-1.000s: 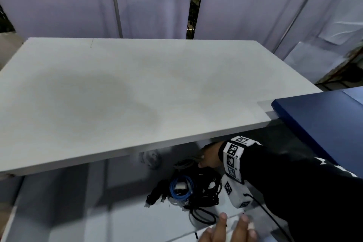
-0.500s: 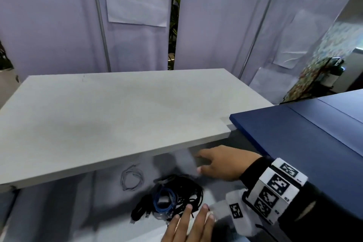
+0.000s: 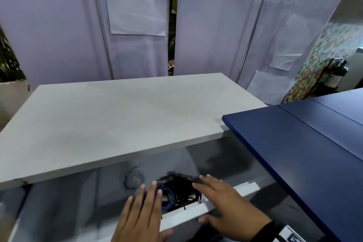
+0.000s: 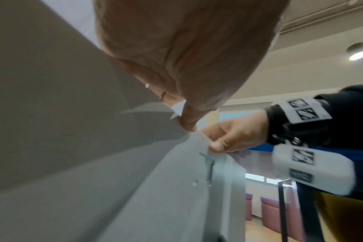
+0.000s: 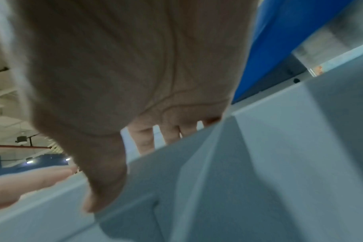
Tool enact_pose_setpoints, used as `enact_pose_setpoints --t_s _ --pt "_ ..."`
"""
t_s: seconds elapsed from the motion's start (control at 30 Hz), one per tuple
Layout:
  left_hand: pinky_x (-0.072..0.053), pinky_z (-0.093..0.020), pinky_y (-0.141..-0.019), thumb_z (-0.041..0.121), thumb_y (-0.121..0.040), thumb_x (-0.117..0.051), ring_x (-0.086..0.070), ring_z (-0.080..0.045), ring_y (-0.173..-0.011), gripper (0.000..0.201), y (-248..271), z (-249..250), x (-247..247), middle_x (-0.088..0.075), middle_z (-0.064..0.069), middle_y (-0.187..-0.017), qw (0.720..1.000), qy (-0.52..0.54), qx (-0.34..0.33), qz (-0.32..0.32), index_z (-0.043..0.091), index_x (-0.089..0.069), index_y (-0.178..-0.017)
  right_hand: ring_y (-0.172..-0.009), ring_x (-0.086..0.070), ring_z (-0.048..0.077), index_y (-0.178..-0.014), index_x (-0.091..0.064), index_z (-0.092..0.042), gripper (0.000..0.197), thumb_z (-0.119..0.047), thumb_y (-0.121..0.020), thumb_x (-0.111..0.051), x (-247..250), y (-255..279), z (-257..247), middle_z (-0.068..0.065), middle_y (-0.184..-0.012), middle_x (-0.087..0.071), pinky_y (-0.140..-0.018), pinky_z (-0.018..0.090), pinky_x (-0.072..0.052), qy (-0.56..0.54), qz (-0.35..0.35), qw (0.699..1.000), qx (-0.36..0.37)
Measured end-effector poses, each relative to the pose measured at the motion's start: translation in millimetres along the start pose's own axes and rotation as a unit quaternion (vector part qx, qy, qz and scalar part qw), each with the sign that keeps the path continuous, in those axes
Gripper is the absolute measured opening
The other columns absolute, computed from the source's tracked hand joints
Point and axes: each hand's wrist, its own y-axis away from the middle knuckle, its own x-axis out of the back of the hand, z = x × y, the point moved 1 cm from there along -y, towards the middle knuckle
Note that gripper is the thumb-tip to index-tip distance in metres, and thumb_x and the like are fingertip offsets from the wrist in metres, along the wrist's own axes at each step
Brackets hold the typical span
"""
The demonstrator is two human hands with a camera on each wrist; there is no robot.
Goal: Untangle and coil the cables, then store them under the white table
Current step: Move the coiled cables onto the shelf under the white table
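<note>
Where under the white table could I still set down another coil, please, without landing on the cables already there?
The grey surface left of the thin grey coil, below the white table, shows bare. It is crowded in the middle: the black and blue cable bundle lies between the left hand and right hand. Right of that, towards the blue table, is shadowed and hard to judge.

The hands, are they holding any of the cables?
No. The left hand and right hand are spread flat over the cables, gripping nothing.

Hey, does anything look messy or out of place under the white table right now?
Mostly tidy. Under the white table, the black and blue cables sit bunched together, while one thin grey coil lies apart to their left.
</note>
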Motion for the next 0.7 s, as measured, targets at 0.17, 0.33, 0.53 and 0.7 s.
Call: enact_pose_setpoints --t_s 0.17,0.33,0.53,0.7 --pt "-0.011 -0.048 -0.112 0.073 -0.083 -0.023 -0.033 -0.039 -0.135 0.092 3.5 -6.4 7.4 -0.046 -0.021 -0.144 0.998 0.019 0.023 -0.057 0.0 -0.037 -0.137 -0.146 0.021 0.008 -0.153 0.007 -0.035 0.097 -0.049 -0.087 -0.063 -13.6 -7.9 4.0 -0.01 -0.161 0.017 -0.121 0.032 0.009 0.051 0.068 0.996 0.008" --pt "-0.021 -0.062 -0.109 0.069 -0.079 -0.029 -0.029 -0.04 -0.14 0.093 -5.8 -9.2 11.7 -0.037 -0.02 -0.151 0.999 -0.012 0.041 -0.03 0.001 -0.032 -0.142 -0.143 0.03 0.012 -0.15 0.021 -0.031 0.11 -0.052 -0.084 -0.065 -11.0 -20.2 6.1 -0.004 -0.159 0.027 -0.12 0.036 0.013 0.076 0.101 0.992 -0.006" --pt "-0.02 -0.069 -0.108 0.063 -0.082 -0.029 -0.026 -0.042 -0.142 0.089 -29.1 -19.6 11.8 -0.03 -0.021 -0.154 0.998 -0.018 0.051 -0.031 -0.001 -0.034 -0.143 -0.145 0.028 0.016 -0.151 0.022 -0.024 0.118 -0.057 -0.079 -0.066 -1.3 -47.8 4.5 -0.001 -0.159 0.026 -0.12 0.04 0.013 0.097 0.134 0.986 -0.013" --pt "-0.013 -0.067 -0.112 0.06 -0.086 -0.044 -0.018 -0.043 -0.145 0.087 -55.9 -30.6 14.4 -0.023 -0.023 -0.157 0.997 -0.025 0.076 -0.023 -0.004 -0.034 -0.144 -0.147 0.022 0.019 -0.153 0.017 -0.019 0.121 -0.059 -0.077 -0.068 9.8 -76.8 5.3 0.002 -0.161 0.019 -0.121 0.042 0.01 0.121 0.169 0.978 0.0"
